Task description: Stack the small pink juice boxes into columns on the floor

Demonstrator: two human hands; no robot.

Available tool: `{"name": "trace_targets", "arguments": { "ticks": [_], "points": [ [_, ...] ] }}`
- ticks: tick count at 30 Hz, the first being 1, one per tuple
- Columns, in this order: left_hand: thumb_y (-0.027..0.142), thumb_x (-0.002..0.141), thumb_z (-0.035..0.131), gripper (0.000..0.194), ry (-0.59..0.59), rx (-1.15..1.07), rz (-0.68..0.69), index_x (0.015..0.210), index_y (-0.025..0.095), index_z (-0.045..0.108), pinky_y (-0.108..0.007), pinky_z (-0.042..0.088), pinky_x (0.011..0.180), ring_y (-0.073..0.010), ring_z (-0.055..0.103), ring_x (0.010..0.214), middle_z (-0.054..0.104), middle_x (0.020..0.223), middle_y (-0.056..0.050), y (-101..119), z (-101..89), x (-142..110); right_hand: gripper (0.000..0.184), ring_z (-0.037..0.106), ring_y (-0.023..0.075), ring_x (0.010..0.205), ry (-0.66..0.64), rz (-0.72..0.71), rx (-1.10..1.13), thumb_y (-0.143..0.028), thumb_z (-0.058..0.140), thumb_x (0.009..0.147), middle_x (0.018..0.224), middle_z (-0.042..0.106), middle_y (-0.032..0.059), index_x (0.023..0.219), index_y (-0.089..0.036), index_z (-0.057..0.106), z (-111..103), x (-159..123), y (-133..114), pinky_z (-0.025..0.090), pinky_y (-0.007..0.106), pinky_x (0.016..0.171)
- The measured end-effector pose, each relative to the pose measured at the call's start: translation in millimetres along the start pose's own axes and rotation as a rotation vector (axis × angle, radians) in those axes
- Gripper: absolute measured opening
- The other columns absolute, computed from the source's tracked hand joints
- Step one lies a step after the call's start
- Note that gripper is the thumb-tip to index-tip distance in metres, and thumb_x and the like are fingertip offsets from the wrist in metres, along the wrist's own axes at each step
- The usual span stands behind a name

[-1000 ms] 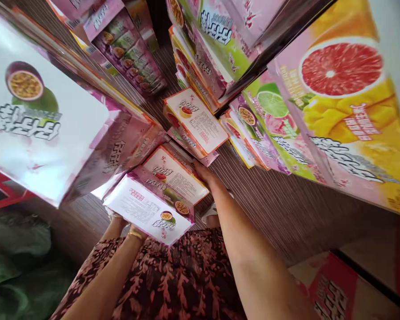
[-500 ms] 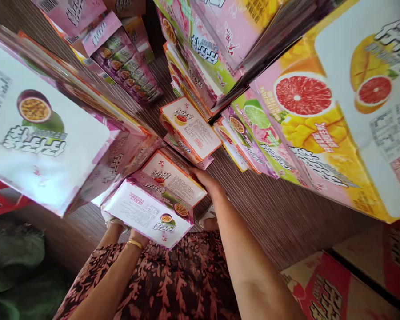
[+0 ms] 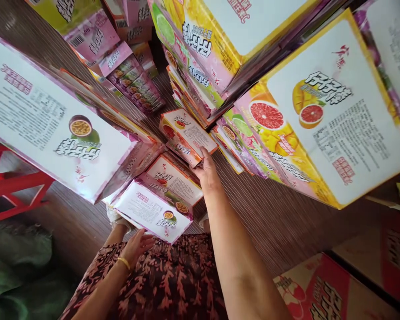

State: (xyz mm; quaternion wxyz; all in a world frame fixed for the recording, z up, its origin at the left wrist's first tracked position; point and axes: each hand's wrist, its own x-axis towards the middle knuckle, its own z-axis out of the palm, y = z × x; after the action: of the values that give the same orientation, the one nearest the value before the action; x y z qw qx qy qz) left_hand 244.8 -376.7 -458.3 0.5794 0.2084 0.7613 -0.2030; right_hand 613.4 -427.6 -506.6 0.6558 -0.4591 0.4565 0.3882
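Brown, finely striped floor (image 3: pixel 286 222): right bare hand (image 3: pixel 207 171) gripping ahead, left bare hand (image 3: pixel 138 244) empty

From a distance, I am watching the right bare hand closing around the near end of a white-topped, orange-edged cardboard box (image 3: pixel 190 129), its thumb pressing on top; some fingers are hiding from view. That box is lying just beyond two others: a second orange-edged white box (image 3: pixel 180 182) and, nearest the body, a purple-edged white cardboard box with a passion-fruit print (image 3: pixel 150 213).

Compared with half a second ago, the right hand is no longer resting at the second box, and the left is no longer supporting the purple-edged one. It is hovering just beside that box, fingers loosely spread; I cannot tell whether they are touching it. I am judging that the nearer two are standing unaided, and the work is shifting to the farther box. On the right, a yellow-and-white carton (image 3: pixel 340 106) is looming.
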Motion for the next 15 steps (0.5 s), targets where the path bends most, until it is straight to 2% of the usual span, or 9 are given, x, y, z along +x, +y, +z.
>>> {"name": "trace_targets", "arguments": {
  "ticks": [3,5,7,9,11,13,15],
  "points": [
    [0.029,0.092,0.047,0.018,-0.004,0.086,-0.001,0.1,0.016,0.055,-0.028,0.054,0.067,-0.0184,0.065,0.069,0.065,0.078,-0.008,7,-7.1,-13,0.05,0.062,0.0213,0.101,-0.006,0.033,-0.089,-0.048,0.05,0.084,0.12,0.061,0.0074,0.128,-0.024,0.047,-23,-41,1,0.055,0.04,0.081],
    [0.031,0.091,0.048,0.02,-0.01,0.145,0.0,0.1,0.015,0.058,-0.028,0.053,0.064,-0.0194,0.065,0.069,0.066,0.078,-0.009,12,-14.4,-19,0.05,0.059,0.0235,0.111,-0.069,0.014,-0.197,-0.048,0.049,0.085,0.133,0.054,0.0086,0.128,-0.024,0.048,-56,-78,8,0.055,0.041,0.084],
    [0.03,0.087,0.053,0.019,0.012,0.177,0.007,0.097,0.015,0.06,-0.029,0.053,0.062,-0.0207,0.065,0.066,0.065,0.075,-0.009,17,-22.5,-23,0.051,0.049,0.0245,0.125,-0.15,-0.066,-0.248,-0.049,0.051,0.084,0.142,0.045,0.0079,0.129,-0.025,0.049,-98,-114,19,0.052,0.041,0.094],
    [0.028,0.084,0.054,0.017,0.049,0.196,0.015,0.093,0.014,0.061,-0.03,0.052,0.058,-0.0209,0.063,0.062,0.063,0.071,-0.009,21,-29.5,-23,0.052,0.043,0.0241,0.131,-0.141,-0.152,-0.249,-0.05,0.052,0.084,0.145,0.041,0.0081,0.129,-0.024,0.05,-138,-140,30,0.046,0.042,0.103],
    [0.028,0.085,0.053,0.017,0.076,0.212,0.024,0.092,0.014,0.06,-0.03,0.051,0.056,-0.0202,0.061,0.059,0.062,0.07,-0.008,27,-33.3,-22,0.056,0.042,0.023,0.131,-0.115,-0.207,-0.244,-0.046,0.06,0.081,0.144,0.042,0.0082,0.132,-0.025,0.048,-167,-152,40,0.04,0.042,0.109],
    [0.03,0.086,0.051,0.019,0.076,0.211,0.046,0.096,0.015,0.059,-0.03,0.052,0.058,-0.0197,0.062,0.061,0.062,0.071,-0.008,33,-32.3,-22,0.062,0.046,0.0229,0.129,-0.164,-0.207,-0.255,-0.042,0.065,0.078,0.141,0.046,0.0083,0.135,-0.025,0.044,-176,-148,49,0.038,0.043,0.11],
    [0.031,0.087,0.05,0.022,0.074,0.198,0.104,0.102,0.016,0.056,-0.031,0.053,0.062,-0.0194,0.063,0.065,0.061,0.075,-0.007,42,-26.0,-26,0.063,0.05,0.0237,0.124,-0.249,-0.202,-0.344,-0.042,0.066,0.078,0.135,0.052,0.0086,0.134,-0.024,0.045,-167,-137,57,0.04,0.045,0.109]
  ]
}}
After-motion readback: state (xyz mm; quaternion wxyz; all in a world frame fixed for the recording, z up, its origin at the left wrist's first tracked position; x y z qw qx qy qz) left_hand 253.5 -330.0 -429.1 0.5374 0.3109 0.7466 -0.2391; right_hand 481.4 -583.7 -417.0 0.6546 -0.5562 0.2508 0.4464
